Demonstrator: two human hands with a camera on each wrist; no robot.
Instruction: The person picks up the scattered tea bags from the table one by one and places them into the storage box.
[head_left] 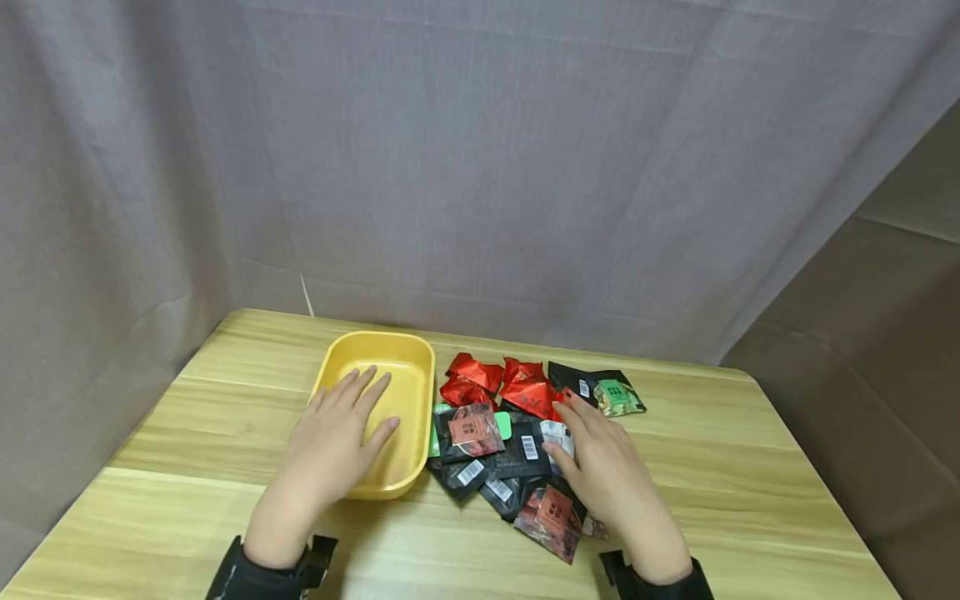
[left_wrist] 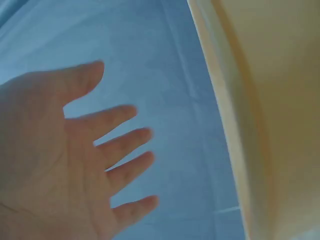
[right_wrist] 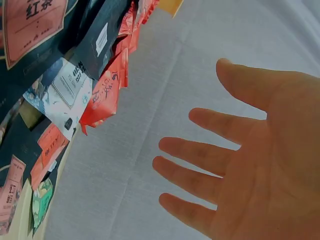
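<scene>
My left hand [head_left: 337, 437] hovers over the left side of a yellow plastic tray [head_left: 416, 417], fingers spread and straight. In the left wrist view the same hand [left_wrist: 85, 155] shows a bare palm beside the tray wall [left_wrist: 250, 125]. My right hand [head_left: 611, 467] is held above the right part of a pile of small tea packets, its fingers straight and holding nothing. The pile has black packets [head_left: 517, 450], one with a pink label [head_left: 553, 510], and red foil packets [head_left: 528, 390]. A white packet [right_wrist: 62, 95] shows in the right wrist view.
The wooden table [head_left: 750, 500] has rounded back corners. Grey cloth [head_left: 480, 167] hangs behind its back edge. A black packet with a green label [head_left: 617, 395] lies at the back right of the pile, and the tray stands directly left of the packets.
</scene>
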